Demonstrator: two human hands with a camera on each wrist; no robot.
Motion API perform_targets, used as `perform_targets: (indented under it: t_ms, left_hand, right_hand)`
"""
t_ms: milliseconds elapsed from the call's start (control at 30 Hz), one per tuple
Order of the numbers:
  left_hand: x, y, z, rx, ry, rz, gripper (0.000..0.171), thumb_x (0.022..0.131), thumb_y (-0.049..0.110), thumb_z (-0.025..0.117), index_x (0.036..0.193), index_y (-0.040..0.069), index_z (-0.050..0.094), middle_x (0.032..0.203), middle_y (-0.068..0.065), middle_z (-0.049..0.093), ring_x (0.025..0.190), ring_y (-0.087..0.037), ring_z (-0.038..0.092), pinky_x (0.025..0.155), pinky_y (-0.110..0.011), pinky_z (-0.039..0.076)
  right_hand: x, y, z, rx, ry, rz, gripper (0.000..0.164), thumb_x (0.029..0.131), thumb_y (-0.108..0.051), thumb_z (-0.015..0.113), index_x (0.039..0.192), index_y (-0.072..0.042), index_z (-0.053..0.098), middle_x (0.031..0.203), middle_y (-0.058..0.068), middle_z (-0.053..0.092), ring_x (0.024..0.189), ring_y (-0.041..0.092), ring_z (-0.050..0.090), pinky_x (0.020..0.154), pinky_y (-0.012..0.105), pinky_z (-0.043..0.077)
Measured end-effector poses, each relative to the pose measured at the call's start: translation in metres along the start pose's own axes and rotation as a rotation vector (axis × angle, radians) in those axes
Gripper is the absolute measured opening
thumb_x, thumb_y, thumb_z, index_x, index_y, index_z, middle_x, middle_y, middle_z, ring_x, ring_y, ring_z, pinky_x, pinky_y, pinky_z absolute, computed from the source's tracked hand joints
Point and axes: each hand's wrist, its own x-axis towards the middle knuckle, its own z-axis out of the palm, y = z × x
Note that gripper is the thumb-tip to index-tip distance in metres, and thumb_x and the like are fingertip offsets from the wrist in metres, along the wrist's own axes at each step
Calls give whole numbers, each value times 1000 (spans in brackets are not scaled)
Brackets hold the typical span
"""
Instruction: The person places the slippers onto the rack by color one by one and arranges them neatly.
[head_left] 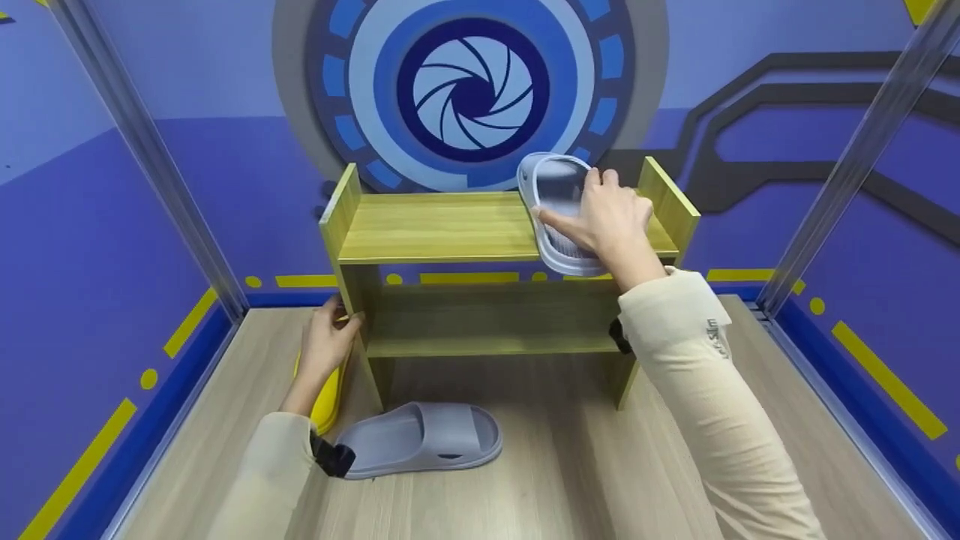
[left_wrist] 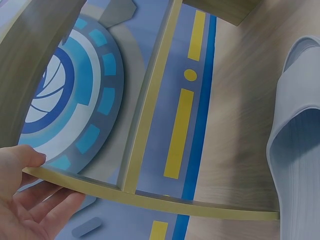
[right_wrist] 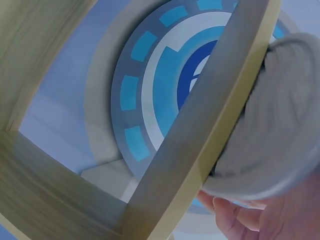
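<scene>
Nearest my head camera, two cream sleeves come in from the bottom edge, each with a black band at the wrist. Between them I look down on a wood-grain tabletop, where the lower slipper, grey, lies sole down just in front of the rack, strap toward my right. From the head camera, the left band overlaps its heel end.

The person's right hand grips the upper slipper, also grey, with the thumb along the left rim and the fingers across toward the other side. That slipper is at the right part of the top shelf, its near end jutting past the front edge. I cannot tell whether it rests on the board or is held just above. On the right wrist camera I get its rounded end, blurred, beside a board, with fingers beneath.

The left hand holds the rack's left panel; my left wrist camera shows the thumb on one face and the fingers on the other. Beside that panel, on the outside, I see something yellow, partly hidden by the hand and forearm. Behind the rack stands a blue and purple wall bearing a round shutter design.
</scene>
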Motion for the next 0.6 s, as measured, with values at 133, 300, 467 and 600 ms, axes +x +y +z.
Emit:
perform_targets:
  t_ms: [133,300,467,600]
  left_hand:
    - [0,0,0,-1,4,10,35,82,7,57,114,-6,50,105,-26,56,93,-36,57,74,-43,46]
    - [0,-1,-1,-19,-5,8,36,83,7,57,116,-7,49,107,-26,55,95,-36,56,75,-42,46]
    - [0,0,-2,-4,-4,15,34,83,7,57,113,-7,51,107,-24,55,97,-35,55,76,-42,46]
    - [0,0,-2,6,0,19,35,83,7,57,114,-7,51,107,-25,55,96,-35,55,75,-42,46]
  right_hand:
    - [-1,9,-9,38,16,-20,101,65,-81,32,131,-4,36,117,20,43,94,40,48,69,53,39]
    - [-4,24,-23,149,78,-37,93,69,-78,33,129,-8,40,120,19,45,101,38,46,74,56,35]
    - [-7,43,-33,263,190,-47,79,75,-68,40,131,-12,41,122,15,46,108,36,42,75,58,34]
    - [-9,61,-35,372,305,-74,66,80,-56,47,130,-13,43,120,11,49,108,31,42,79,54,35]
